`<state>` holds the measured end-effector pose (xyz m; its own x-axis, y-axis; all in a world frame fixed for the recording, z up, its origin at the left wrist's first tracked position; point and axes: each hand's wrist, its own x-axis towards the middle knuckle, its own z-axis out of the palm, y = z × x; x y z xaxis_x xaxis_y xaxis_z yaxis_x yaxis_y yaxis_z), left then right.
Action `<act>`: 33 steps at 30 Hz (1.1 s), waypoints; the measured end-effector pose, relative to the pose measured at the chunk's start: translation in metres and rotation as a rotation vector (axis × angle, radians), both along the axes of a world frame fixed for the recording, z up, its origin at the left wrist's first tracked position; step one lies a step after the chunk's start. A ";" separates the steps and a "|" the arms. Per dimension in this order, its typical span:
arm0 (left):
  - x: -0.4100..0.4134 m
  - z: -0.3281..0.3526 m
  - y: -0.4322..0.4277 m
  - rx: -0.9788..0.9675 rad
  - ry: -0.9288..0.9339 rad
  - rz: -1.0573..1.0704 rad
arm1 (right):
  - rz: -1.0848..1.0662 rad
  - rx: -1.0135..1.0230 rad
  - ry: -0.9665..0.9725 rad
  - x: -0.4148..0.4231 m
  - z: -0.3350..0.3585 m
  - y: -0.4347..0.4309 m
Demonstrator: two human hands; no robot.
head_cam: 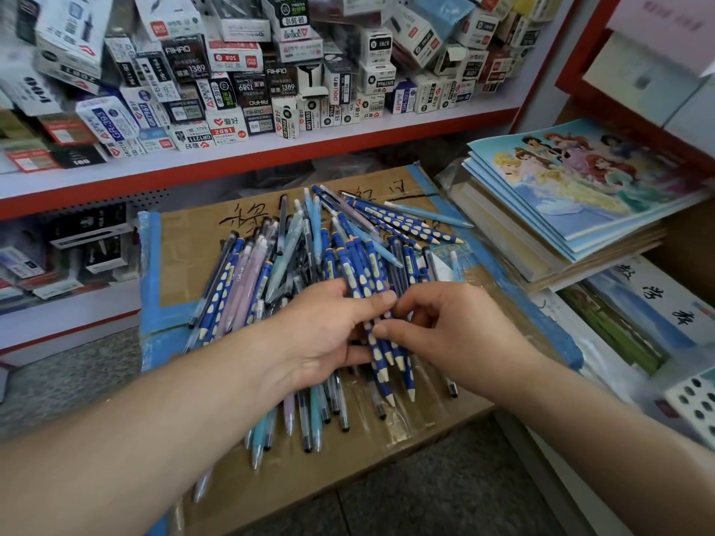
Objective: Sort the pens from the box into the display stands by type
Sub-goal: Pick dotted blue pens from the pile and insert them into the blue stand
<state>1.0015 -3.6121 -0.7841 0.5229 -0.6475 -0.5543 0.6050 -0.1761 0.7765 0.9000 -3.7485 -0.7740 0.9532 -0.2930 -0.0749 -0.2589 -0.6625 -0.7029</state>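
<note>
Nearest, under the left hand (pixel 325 334), about ten pale and clear pens (pixel 309 419) lie loose on the cardboard (pixel 185 241). One holed stand (pixel 692 400) sits well right of the right hand (pixel 445 326). The left fingers (pixel 375 299) grasp about four blue spotted pens (pixel 381 361), and the right hand pinches the same bundle. The bundle is fanned, so one could slip tip-first back into the mix. Beyond the fingers the heap (pixel 294 241) holds dozens, too tangled to count. Farthest lie some five more spotted ones (pixel 402 222).

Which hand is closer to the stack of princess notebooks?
Right. The right hand is below and left of the notebooks; the left hand, gripping pencils, sits farther left.
</note>
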 end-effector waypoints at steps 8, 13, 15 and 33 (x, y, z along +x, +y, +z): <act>0.005 0.003 0.003 0.039 0.018 -0.013 | -0.117 -0.234 0.192 0.010 -0.014 -0.041; 0.003 0.004 0.003 0.045 0.025 -0.024 | -0.175 -0.315 0.242 0.011 -0.019 -0.045; 0.004 0.003 0.003 0.045 0.024 -0.025 | -0.207 -0.335 0.260 0.012 -0.019 -0.045; 0.000 -0.003 0.000 0.049 -0.026 -0.068 | -0.336 0.401 0.049 0.010 0.000 -0.030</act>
<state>1.0011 -3.6117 -0.7872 0.4936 -0.6543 -0.5730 0.5698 -0.2544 0.7814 0.9099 -3.7781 -0.7741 0.8039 -0.5213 -0.2861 -0.4499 -0.2186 -0.8659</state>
